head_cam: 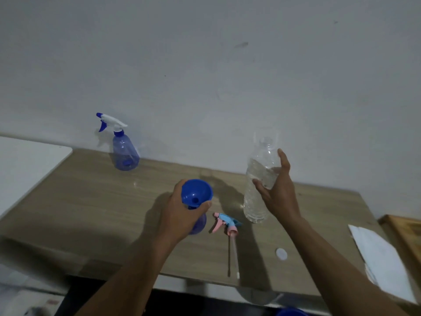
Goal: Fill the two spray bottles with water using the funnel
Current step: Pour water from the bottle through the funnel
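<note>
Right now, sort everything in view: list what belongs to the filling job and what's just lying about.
Job: blue funnel, open spray bottle under it, water bottle, second spray bottle, pink-blue sprayer head, white cap.
Lying about: white papers, wooden frame.
</note>
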The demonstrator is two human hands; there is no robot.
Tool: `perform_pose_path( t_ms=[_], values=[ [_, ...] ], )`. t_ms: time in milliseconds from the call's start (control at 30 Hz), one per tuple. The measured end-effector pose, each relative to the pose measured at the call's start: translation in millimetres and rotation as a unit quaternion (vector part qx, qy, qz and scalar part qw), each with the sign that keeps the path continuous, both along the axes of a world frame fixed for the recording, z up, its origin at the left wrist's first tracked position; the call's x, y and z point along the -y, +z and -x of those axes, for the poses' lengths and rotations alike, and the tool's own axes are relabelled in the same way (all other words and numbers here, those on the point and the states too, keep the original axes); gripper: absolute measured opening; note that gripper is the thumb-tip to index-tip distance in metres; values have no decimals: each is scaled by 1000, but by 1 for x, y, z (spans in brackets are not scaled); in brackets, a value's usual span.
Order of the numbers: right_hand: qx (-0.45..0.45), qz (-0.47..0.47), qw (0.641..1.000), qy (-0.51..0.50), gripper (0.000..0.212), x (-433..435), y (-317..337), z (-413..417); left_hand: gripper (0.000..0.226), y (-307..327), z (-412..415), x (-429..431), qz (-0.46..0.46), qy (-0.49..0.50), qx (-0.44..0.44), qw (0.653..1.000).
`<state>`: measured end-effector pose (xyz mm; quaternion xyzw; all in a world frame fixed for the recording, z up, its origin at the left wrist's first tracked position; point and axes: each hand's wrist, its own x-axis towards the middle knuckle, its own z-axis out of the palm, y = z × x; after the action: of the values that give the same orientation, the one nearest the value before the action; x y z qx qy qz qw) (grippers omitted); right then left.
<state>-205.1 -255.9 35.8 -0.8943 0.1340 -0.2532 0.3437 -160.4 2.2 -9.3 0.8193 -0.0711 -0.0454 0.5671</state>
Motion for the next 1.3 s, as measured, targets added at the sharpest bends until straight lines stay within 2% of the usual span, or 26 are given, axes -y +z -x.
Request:
perform_pose_path(
  t_ms=[233,467,633,700,800,933,1033,1100,1167,1233,1300],
  values=[
    [42,-114,989,-85,99,1,-14,1,77,4,2,-1,-13,-6,-5,1000],
    [14,-131,987,-96,108,-4,-4,9,81,8,3,0,-23,-8,-6,1000],
    [15,-98,990,-98,117,-9,6,19,85,9,5,0,-16,-20,-7,1000],
    [18,-83,991,-106,114,-11,10,26,95,11,6,0,-16,-23,-13,1000],
    [43,-14,994,-99,104,-19,16,37,119,11,8,-2,-5,-29,-24,999],
    [115,60,986,-104,87,-39,27,43,139,5,10,-11,11,-32,-42,999],
    [177,96,977,-71,76,-64,41,39,145,-9,9,-22,3,-25,-65,998],
    [193,115,974,-27,71,-83,44,33,138,-17,9,-27,-23,-30,-68,997],
    [151,102,983,24,71,-103,45,25,123,-23,8,-29,-71,-32,-60,995],
    [27,80,994,73,75,-121,44,13,106,-27,5,-28,-116,-50,-60,990],
    [-113,117,981,102,86,-134,40,-2,98,-32,1,-26,-138,-79,-77,984]
  ],
)
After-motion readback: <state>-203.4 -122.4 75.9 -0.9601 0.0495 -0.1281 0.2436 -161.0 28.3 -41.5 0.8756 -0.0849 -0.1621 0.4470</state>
